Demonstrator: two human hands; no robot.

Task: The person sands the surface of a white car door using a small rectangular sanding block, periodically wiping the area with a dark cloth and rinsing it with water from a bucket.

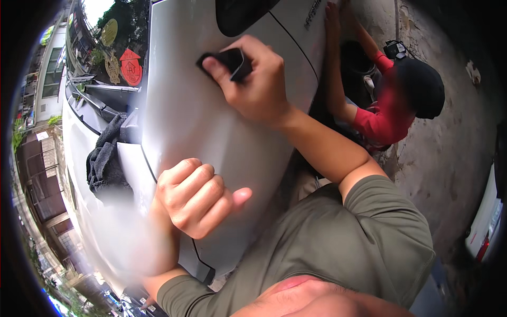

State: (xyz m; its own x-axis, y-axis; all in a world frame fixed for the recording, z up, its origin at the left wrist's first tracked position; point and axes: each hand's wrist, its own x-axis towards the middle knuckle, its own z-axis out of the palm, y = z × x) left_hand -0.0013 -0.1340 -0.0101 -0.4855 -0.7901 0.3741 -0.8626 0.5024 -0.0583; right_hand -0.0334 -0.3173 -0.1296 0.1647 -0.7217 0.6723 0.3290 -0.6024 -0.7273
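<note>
My right hand (261, 79) grips a black applicator pad (231, 63) between thumb and fingers, up against the silver-white car panel (198, 99). A thin bent edge of the pad shows under my fingers. My left hand (198, 198) is curled, back of the hand towards me and thumb sticking out to the right, above the lower part of the panel. Nothing shows in it, though its palm is hidden. A hazy white blur covers part of my left forearm. Left of that hand, a dark towel (105, 162) hangs over the edge of the car body.
At the right a person in a red shirt (380, 119) and dark cap (424, 89) has hands on the car's lower side. Stickers (130, 67) show on the car glass. Another white vehicle (485, 210) stands across the concrete ground (447, 158).
</note>
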